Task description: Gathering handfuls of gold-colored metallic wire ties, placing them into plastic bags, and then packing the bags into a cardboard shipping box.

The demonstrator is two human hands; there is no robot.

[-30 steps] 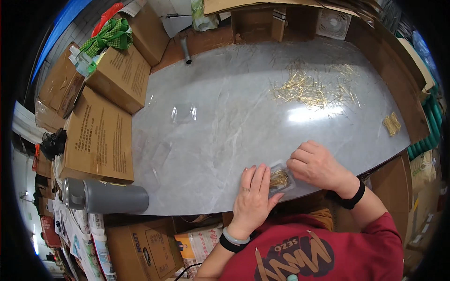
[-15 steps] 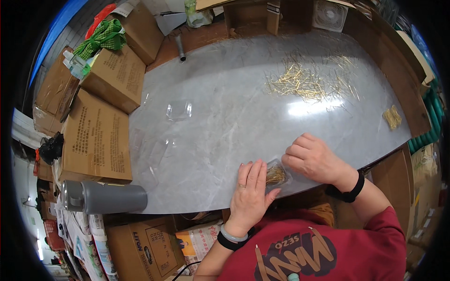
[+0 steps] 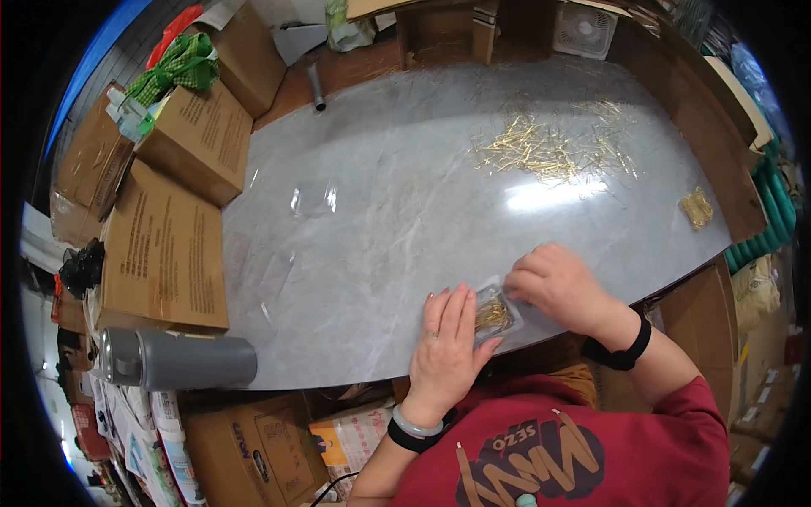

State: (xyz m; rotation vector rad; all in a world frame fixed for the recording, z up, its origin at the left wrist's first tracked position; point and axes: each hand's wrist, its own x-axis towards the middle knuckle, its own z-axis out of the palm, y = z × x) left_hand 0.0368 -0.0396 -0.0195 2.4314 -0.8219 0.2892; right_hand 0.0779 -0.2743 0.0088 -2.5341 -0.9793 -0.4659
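A small clear plastic box (image 3: 509,309) lies near the table's front edge, with a bundle of thin gold-coloured wire pieces (image 3: 492,316) inside. My left hand (image 3: 449,334) holds the box from its left, long fingers straight and together, thumb along the near side. At the box's far right corner, my right hand (image 3: 549,279) is closed, its fingers curled in a pinch; whatever is between the fingertips is hidden. Farther back, many loose gold wire pieces (image 3: 541,150) lie in a scattered pile. A compact bundle of gold wire (image 3: 697,208) sits by the right edge.
Clear plastic cases (image 3: 312,201) lie on the left of the grey table (image 3: 380,245). A grey bottle (image 3: 194,358) lies at the front left, beside stacked cardboard boxes (image 3: 165,245). A dark tube (image 3: 316,88) and a white fan (image 3: 585,31) are at the back.
The view has shifted slightly. Both hands stay at the plastic box, and more of the box's far side shows between them. My right hand's fingers have moved a little at its corner.
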